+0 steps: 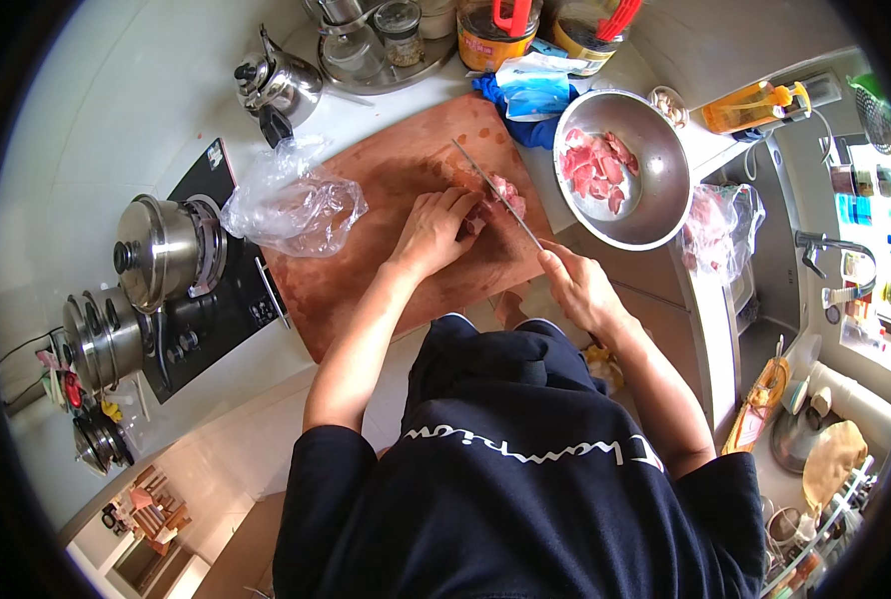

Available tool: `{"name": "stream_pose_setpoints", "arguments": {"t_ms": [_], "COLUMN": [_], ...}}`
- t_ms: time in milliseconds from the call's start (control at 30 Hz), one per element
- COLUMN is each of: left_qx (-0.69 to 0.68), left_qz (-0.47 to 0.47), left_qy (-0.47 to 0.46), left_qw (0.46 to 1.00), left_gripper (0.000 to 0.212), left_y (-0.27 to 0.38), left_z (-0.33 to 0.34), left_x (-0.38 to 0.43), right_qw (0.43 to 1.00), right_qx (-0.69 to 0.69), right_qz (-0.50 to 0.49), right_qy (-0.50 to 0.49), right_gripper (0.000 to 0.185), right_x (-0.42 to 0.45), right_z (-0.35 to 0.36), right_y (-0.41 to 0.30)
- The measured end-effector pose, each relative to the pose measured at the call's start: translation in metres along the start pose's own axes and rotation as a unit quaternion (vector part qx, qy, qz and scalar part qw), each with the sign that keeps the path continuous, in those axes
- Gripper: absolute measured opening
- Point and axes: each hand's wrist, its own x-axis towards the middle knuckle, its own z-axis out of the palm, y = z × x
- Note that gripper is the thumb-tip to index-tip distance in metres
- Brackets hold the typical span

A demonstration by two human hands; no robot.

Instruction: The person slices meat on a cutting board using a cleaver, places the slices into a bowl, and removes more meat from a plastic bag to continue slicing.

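Note:
A piece of raw meat (477,217) lies on a reddish-brown cutting board (340,299), and my left hand (436,228) presses on it with bent fingers. My right hand (582,281) grips a kitchen knife (496,190), its blade seen nearly edge-on and slanting to the far left. More raw meat (511,196) shows just beyond the blade, on its right side. Whether the edge is in the meat cannot be told from above. At the board's right stands a steel bowl (659,180) with several slices of raw meat (600,168) in it.
A crumpled clear plastic bag (296,206) rests on the board's left side. Left of it are a black cooktop (221,322) and a lidded steel pot (162,251). A kettle (284,86) stands behind. Bagged meat (715,228) sits beside the sink (774,262). A tissue pack (535,88) lies behind the board.

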Motion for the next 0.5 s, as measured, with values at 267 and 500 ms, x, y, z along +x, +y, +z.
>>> {"name": "stream_pose_setpoints", "arguments": {"t_ms": [267,500], "left_qx": [-0.018,-0.024], "left_qz": [0.018,0.036], "left_qy": [-0.012,-0.035], "left_qw": [1.0,0.998], "left_gripper": [0.04,0.038], "left_y": [-0.001,-0.003], "left_z": [-0.007,-0.012], "left_x": [0.008,0.012], "right_qw": [1.0,1.0], "right_qx": [-0.001,0.005], "right_qz": [0.004,-0.002], "right_qy": [-0.024,-0.022], "right_gripper": [0.055,0.054], "right_x": [-0.008,-0.007], "right_z": [-0.001,0.001], "right_y": [-0.004,-0.002]}}
